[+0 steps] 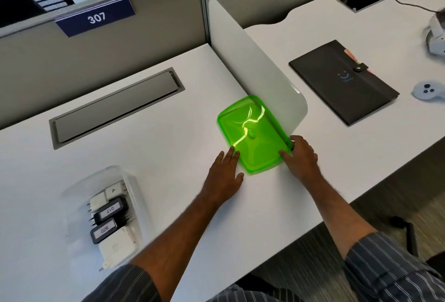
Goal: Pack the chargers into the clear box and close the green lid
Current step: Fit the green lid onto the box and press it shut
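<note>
Nearest the viewer, striped sleeves are seen at the lower edge, with both bare forearms stretched over the white desk. To the near left of the green lid, well apart from it, the clear box is found lying open on the desk; chargers are packed inside it, two white and two black, the black ones labelled 017 and 026. The green lid itself is laid flat on the desk, its right edge just beside the white divider panel. The left hand is placed flat at the lid's near left corner, fingers loosely together and their tips touching the rim. The right hand is set at the lid's near right corner, the thumb on the rim and the other fingers curled past the edge; whether the lid is actually gripped cannot be told. Beyond the divider, to the far right of the lid, a dark folder is seen.
</note>
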Action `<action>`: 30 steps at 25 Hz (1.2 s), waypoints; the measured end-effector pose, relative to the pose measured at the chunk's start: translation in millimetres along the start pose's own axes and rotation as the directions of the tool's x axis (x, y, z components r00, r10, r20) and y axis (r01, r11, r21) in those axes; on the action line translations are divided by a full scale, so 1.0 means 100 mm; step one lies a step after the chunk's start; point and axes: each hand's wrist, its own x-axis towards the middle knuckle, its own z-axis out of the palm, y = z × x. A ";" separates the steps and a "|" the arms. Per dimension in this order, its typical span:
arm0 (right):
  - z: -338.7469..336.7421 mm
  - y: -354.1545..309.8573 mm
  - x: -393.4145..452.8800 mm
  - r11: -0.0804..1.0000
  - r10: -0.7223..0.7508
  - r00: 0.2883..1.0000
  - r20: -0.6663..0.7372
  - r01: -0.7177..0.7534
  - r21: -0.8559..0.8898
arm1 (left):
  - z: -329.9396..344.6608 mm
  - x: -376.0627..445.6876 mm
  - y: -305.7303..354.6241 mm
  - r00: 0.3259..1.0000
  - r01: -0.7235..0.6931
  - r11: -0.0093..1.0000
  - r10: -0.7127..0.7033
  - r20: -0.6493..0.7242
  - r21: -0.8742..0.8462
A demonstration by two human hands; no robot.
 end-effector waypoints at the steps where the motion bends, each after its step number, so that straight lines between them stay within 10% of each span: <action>1: 0.00 -0.01 -0.01 0.999 0.001 1.000 -0.008 -0.001 0.034 | -0.01 -0.01 0.00 1.000 0.012 0.999 -0.013 -0.002 -0.030; 9: -0.01 -0.38 -0.39 0.928 -0.250 0.950 -0.185 0.289 0.233 | -0.34 -0.11 0.20 0.985 0.065 0.875 -0.133 -0.108 -0.481; 18: 0.10 -0.93 -1.09 0.844 -0.533 0.835 -0.136 0.535 -0.025 | -0.75 -0.28 0.39 0.912 0.167 0.218 -0.405 0.067 -0.962; 30: 0.39 -1.15 -1.47 0.728 -0.678 0.728 0.101 0.684 -0.048 | -0.78 -0.87 -0.09 0.861 0.125 0.112 -0.507 0.052 -0.986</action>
